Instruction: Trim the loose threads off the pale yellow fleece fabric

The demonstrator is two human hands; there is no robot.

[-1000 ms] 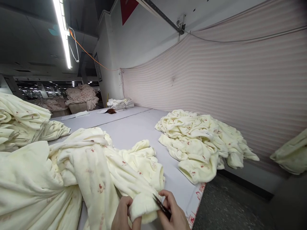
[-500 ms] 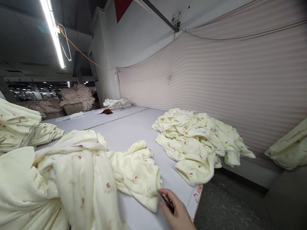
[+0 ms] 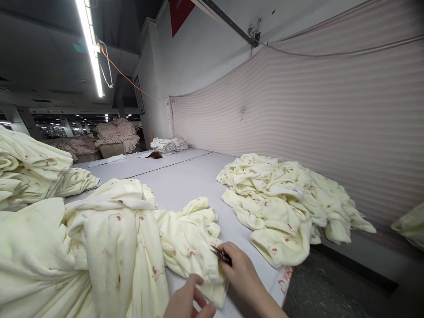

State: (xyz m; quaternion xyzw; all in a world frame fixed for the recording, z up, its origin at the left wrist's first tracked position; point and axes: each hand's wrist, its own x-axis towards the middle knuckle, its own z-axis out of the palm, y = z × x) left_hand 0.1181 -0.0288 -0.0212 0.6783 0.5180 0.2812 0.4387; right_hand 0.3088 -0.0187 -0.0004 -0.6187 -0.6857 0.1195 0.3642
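A cream fleece garment with small red prints lies crumpled on the grey table in front of me. My left hand pinches its near edge at the bottom of the view. My right hand holds small dark thread snips, their tips resting against the same garment's edge. The garment runs left into a larger heap of the same cream fabric.
A second pile of cream garments lies at the table's right edge, beside a striped fabric wall. More folded cream pieces are stacked at the left. Far back sit white stacks and pinkish heaps. Dark floor lies to the right.
My left hand dropped out of view half a second ago and is now back on the garment's edge. My right hand with the snips moved up onto the fabric.
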